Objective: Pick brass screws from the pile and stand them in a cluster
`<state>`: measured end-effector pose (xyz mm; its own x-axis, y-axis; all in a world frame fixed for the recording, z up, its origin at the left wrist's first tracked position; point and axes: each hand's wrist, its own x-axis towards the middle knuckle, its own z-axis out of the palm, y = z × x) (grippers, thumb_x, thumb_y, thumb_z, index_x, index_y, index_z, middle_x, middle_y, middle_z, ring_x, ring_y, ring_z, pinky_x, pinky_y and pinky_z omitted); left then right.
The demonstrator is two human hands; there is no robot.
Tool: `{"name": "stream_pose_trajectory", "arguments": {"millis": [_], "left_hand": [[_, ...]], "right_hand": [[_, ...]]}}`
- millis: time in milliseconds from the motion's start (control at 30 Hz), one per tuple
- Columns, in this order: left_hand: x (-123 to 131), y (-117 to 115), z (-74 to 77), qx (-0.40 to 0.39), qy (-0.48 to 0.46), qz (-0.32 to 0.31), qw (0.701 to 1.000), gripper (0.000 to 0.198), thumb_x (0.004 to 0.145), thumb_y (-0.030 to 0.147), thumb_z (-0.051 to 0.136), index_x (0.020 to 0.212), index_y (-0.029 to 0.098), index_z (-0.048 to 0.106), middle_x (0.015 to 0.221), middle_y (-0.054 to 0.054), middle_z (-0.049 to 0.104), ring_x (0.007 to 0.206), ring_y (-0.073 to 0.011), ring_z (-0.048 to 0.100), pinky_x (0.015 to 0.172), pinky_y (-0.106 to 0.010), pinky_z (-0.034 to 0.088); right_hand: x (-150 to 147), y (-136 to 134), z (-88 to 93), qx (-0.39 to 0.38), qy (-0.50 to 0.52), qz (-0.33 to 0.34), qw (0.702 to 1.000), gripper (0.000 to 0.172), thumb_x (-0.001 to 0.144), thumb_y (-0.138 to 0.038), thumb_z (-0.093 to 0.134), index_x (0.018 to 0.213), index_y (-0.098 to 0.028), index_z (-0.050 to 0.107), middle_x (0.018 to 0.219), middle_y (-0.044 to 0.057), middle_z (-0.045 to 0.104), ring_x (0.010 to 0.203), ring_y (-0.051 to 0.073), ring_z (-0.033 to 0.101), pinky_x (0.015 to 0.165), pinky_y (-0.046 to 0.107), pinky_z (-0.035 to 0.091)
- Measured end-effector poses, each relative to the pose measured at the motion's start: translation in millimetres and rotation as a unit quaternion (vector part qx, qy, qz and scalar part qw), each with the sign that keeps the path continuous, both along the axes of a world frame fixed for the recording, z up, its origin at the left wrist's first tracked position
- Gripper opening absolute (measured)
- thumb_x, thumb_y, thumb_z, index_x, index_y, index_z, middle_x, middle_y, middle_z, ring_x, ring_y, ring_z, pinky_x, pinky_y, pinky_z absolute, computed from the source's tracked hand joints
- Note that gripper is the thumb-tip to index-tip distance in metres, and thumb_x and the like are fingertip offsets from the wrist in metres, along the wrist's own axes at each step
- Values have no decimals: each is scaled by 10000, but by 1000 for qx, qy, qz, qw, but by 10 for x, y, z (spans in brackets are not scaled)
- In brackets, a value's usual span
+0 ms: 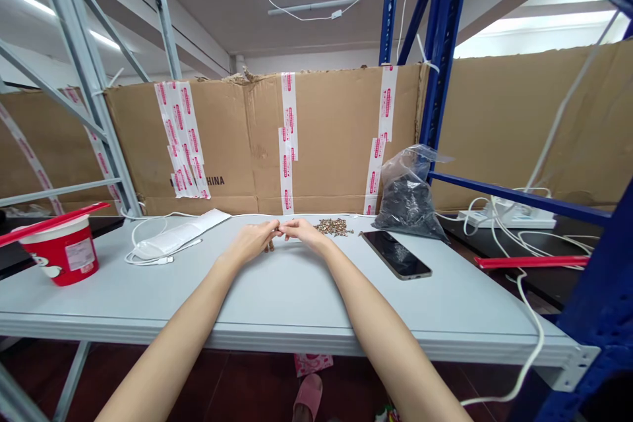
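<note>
A wall of brown corrugated cardboard [341, 138], strapped with red-and-white tape, is seen behind a long, pale grey metal counter [148, 303]. A dark blue steel rack upright [442, 59] is raised at the right. At the counter's left end, a red-and-white paper tub [64, 250] is placed with a flat red stick [49, 221] laid across its rim. Beside the tub, a coiled white cable [148, 244] is tangled around a flat white packet [178, 236]. Toward the right, a clear plastic bag of dark granules [408, 201] is slumped against the cardboard, and a black smartphone [395, 254] is laid face up. At the middle of the counter, the left hand [250, 242] and the right hand [302, 232] are turned inward, with their fingertips drawn together and meeting; whether anything is pinched between them cannot be told. A small heap of brown granules [333, 227] is piled just right of the hands, near the counter's back edge.
</note>
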<state>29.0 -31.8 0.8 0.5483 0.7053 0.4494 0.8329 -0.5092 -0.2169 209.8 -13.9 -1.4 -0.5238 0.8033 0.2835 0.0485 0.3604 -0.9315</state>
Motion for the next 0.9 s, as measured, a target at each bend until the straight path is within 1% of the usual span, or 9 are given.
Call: {"name": "stream_pose_trajectory", "arguments": {"millis": [100,200,300,400,533,633,700,800,900], "left_hand": [[4,-23,8,-5,1,-9,1000,219,908,245,259,927,206,474,803,-25,621,610,-144,565,534,-234,309],[7,-48,12,4,-1,-5,1000,255,920,301,249,886,203,483,773,-24,616,604,-143,562,529,-232,304],[3,-29,-6,15,1,-2,1000,322,928,359,211,873,199,486,766,-28,611,597,-140,556,537,-230,306],[-7,17,-28,11,5,1,1000,334,927,359,207,856,193,487,746,-32,604,595,-142,552,542,-232,310],[-14,26,-25,6,-3,-2,1000,346,925,356,198,837,187,487,731,-36,596,590,-152,552,539,-239,314],[-2,-17,-2,0,-31,-8,999,358,919,389,208,818,187,485,735,-38,599,603,-158,559,549,-243,325],[14,-50,14,-12,-66,-20,998,330,913,404,234,855,194,483,715,-22,601,618,-157,564,562,-238,335],[37,-71,21,-33,-96,-43,994,280,914,363,246,897,207,477,686,1,597,617,-149,561,564,-229,336],[41,-47,1,-31,-85,-52,995,271,912,301,238,862,206,487,720,-6,601,601,-136,546,559,-226,328]], "right_hand": [[-9,7,-10,1,4,10,1000,313,684,-441,607,729,-136,663,758,32,608,623,96,458,712,267,348],[-23,4,-14,7,7,19,1000,327,683,-451,608,749,-136,671,758,34,612,620,95,454,705,263,349],[-29,-6,-9,10,5,11,1000,339,667,-463,622,736,-135,674,691,22,600,617,98,451,697,261,348],[-29,-18,1,-1,7,6,1000,346,631,-469,654,714,-134,671,650,13,589,621,103,462,690,261,357],[-28,-48,29,-21,20,18,999,342,613,-454,675,730,-133,673,687,17,597,581,88,461,668,261,367],[-19,-71,52,-14,21,27,999,329,623,-443,671,733,-133,672,702,12,591,531,67,425,653,259,362],[-10,-74,56,-8,27,24,999,337,630,-459,661,708,-132,662,679,4,582,522,63,408,651,256,357],[0,-48,35,-15,39,18,999,361,605,-484,671,681,-132,644,662,2,580,524,66,410,642,255,354],[-6,-9,4,-14,36,15,999,370,596,-488,673,695,-133,647,673,6,584,524,70,417,635,256,353]]}}
